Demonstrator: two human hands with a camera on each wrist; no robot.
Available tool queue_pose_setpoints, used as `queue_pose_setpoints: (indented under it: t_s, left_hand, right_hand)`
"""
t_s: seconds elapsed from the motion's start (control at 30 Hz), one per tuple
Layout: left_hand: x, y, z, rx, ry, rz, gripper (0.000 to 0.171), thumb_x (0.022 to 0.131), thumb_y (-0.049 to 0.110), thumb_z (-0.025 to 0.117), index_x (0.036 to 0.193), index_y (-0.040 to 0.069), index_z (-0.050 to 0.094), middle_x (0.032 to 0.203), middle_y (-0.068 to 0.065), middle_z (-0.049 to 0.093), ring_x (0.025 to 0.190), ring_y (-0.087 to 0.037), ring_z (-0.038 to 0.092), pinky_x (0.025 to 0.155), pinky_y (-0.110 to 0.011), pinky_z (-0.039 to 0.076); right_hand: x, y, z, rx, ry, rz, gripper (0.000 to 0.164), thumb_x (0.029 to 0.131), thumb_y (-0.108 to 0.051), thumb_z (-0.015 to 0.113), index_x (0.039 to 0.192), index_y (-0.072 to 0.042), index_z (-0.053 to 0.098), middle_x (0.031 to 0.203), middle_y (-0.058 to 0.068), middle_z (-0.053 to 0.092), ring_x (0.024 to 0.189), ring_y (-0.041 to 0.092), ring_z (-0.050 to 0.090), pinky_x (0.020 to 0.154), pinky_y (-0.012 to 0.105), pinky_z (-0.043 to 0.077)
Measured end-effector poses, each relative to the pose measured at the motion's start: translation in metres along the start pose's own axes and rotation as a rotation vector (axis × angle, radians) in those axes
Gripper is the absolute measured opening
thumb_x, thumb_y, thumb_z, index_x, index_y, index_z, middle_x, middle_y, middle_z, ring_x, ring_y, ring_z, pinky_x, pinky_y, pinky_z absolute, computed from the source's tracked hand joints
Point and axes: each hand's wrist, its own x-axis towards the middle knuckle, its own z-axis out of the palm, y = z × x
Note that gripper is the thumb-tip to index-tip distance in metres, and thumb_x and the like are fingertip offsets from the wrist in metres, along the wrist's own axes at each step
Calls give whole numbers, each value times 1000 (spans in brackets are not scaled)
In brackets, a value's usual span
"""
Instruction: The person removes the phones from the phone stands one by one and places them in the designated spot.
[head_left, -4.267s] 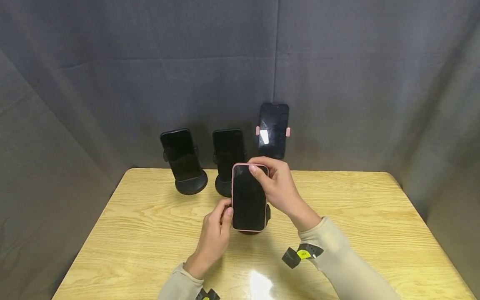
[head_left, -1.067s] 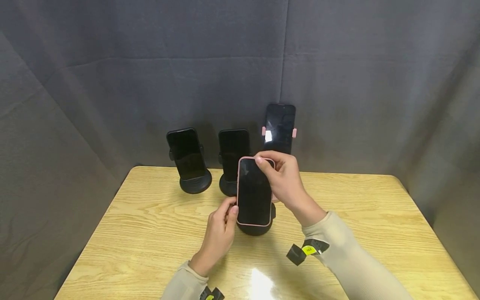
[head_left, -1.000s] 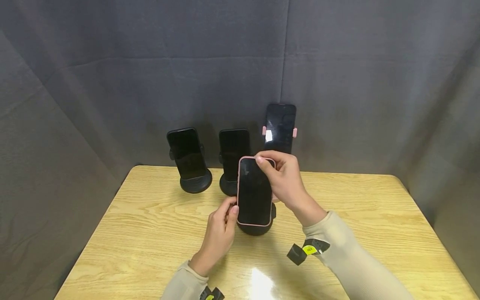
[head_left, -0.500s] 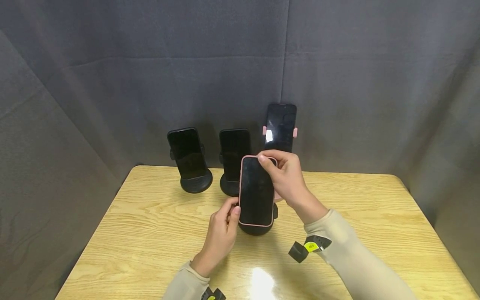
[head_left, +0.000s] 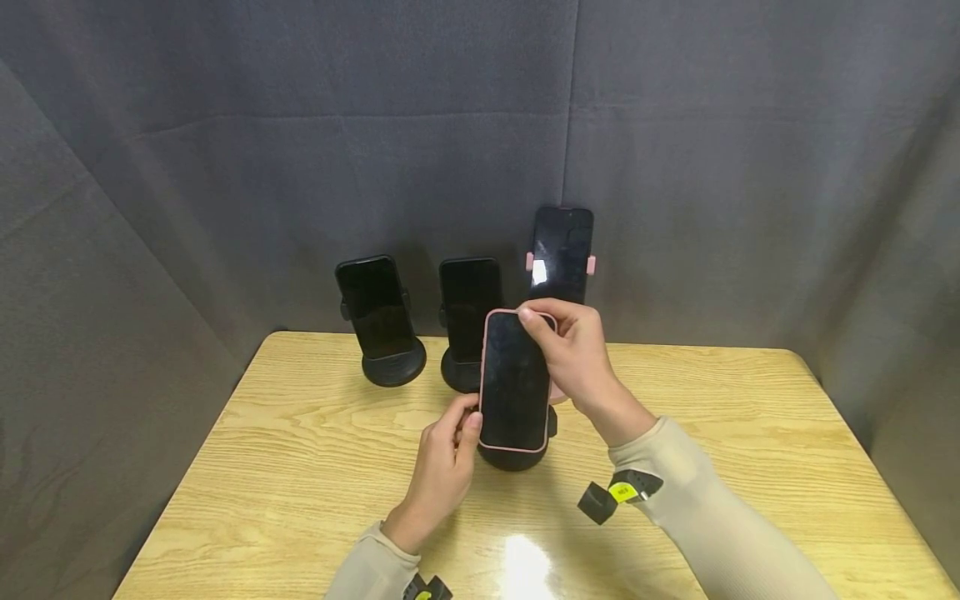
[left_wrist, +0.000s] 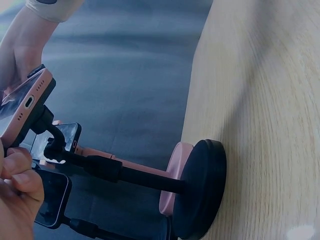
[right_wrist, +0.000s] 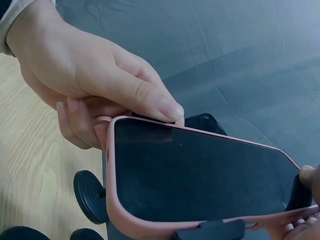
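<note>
A smartphone in a pink case (head_left: 515, 383) sits on a black phone stand (left_wrist: 205, 190), its dark screen facing me. My right hand (head_left: 577, 354) pinches the phone's upper right corner, thumb on the front at the top edge. On the phone's left side, my left hand (head_left: 438, 467) grips the stand's side clamp, with the thumb along the phone's edge in the right wrist view. The opposite clamp (right_wrist: 210, 231) overlaps the phone's other long edge. A black round base (head_left: 513, 458) shows under the phone. Fingers behind the phone are mostly hidden in the head view.
Behind, two black stands hold a left phone (head_left: 375, 304) and a middle phone (head_left: 470, 304). A pink-clamped stand holds another phone (head_left: 562, 250), partly covered by my right hand. The wooden table (head_left: 712, 400) ends at a grey curtain (head_left: 712, 167).
The phone in the pink case has turned slightly, its top tipping to the right. My right thumb has moved up to its top edge. Both hands keep their grip; the head view has shifted a little.
</note>
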Motion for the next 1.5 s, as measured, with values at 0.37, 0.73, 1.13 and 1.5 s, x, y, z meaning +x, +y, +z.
queue_pose_setpoints:
  t_s: [0.37, 0.73, 1.13, 1.5]
  left_hand:
    - [1, 0, 0, 6, 2, 14, 16, 105, 9, 53, 114, 5, 66, 67, 6, 46, 59, 3, 36, 52, -14, 31]
    - [0, -2, 2, -5, -6, 25, 13, 104, 7, 53, 110, 5, 65, 66, 6, 45, 58, 4, 35, 51, -15, 32]
    - [-4, -4, 2, -11, -12, 31, 14, 104, 5, 52, 113, 3, 64, 66, 5, 45, 58, 5, 33, 50, -15, 32]
    - [-7, -7, 3, -45, -15, 37, 14, 104, 2, 52, 111, 4, 64, 66, 4, 46, 58, 5, 34, 49, -16, 33]
  right_hand:
    - [2, -4, 0, -52, -18, -46, 18, 98, -3, 64, 107, 9, 72, 95, 23, 73, 69, 2, 65, 68, 19, 58]
    - [7, -7, -2, -112, -72, -97, 17, 98, -3, 63, 106, 9, 72, 92, 27, 71, 68, 3, 61, 64, 17, 54]
    - [4, -4, -3, -94, -81, -77, 17, 99, -4, 62, 107, 8, 72, 94, 27, 71, 68, 2, 63, 66, 18, 56]
    - [2, 1, -1, -108, -80, -73, 18, 99, -5, 63, 109, 6, 72, 96, 26, 71, 69, 3, 63, 67, 18, 56]
